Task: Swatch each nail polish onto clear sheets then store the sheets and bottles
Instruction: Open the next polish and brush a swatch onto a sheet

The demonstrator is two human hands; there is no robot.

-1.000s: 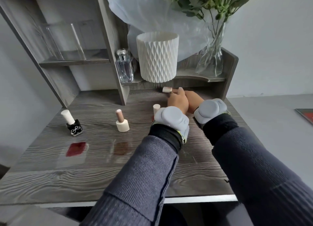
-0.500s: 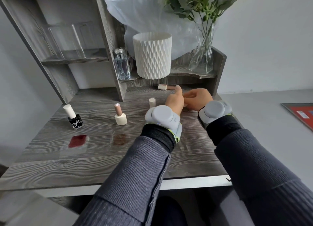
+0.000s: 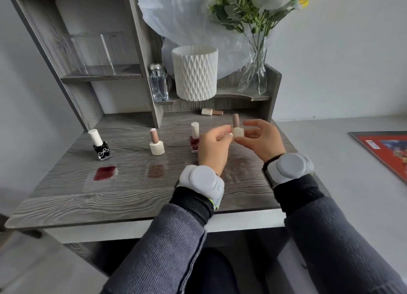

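We sit at the grey wood-grain desk (image 3: 132, 197), whose shelf carries the white ribbed cylinder pot (image 3: 195, 73). In front of that pot and slightly to its right, our left hand (image 3: 214, 146) pinches the base of the small cream polish bottle (image 3: 238, 132), upright above the desk. Our right hand (image 3: 262, 141) cups beside it, fingers spread and arched, thumb near the base. Whether it truly grips, we cannot tell. We judge the bottle light, rigid, smooth and breakable, so we would hold the squat base firmly and twist the slim tan cap (image 3: 235, 120).
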